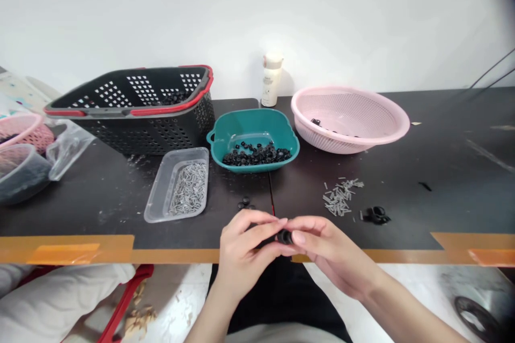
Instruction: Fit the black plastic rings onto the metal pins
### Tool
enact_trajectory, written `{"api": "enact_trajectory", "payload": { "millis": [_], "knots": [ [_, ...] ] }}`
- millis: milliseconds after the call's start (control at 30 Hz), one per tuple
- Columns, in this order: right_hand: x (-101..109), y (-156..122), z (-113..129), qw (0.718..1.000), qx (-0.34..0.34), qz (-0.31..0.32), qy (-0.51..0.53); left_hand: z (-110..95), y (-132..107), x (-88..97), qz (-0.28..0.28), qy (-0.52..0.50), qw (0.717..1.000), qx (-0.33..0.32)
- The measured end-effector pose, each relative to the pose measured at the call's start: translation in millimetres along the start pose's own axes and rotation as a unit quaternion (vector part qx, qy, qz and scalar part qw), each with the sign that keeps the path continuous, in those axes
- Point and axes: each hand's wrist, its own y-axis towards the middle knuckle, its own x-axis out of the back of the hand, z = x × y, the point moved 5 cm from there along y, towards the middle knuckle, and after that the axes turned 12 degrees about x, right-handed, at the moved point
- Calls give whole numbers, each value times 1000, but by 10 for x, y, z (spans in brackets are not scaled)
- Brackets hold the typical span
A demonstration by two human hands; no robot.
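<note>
A small black ring (285,237) is pinched between the left hand (241,252) and right hand (330,257), both closed on it, over the near edge of the table (442,198). At twelve o'clock, a teal bowl (257,120) holds more black rings (257,155). At eleven, a clear tray (159,193) holds metal pins (189,188). At two, loose pins (338,197) lie on the table.

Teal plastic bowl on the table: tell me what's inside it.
Inside the teal plastic bowl lies a heap of small black ring-shaped parts, with bare bowl floor showing behind it. Whatever lies beneath the heap is covered.
</note>
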Motion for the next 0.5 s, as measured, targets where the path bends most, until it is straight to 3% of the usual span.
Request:
{"api": "enact_trajectory", "payload": {
  "millis": [167,333,400,500],
  "knots": [
    [77,-50,125,985,123,-58,-108,-61,-17,7,-15,28,999,-18],
    [30,-152,285,944,239,-31,-223,-98,-37,-10,-11,37,999,-9],
    [24,-156,298,948,233,-22,-216,-104,-49,-11,-10,40,999,-8],
    [31,-106,274,972,165,-4,-167,-124,-64,-4,-10,44,999,-15]
  ]
}}
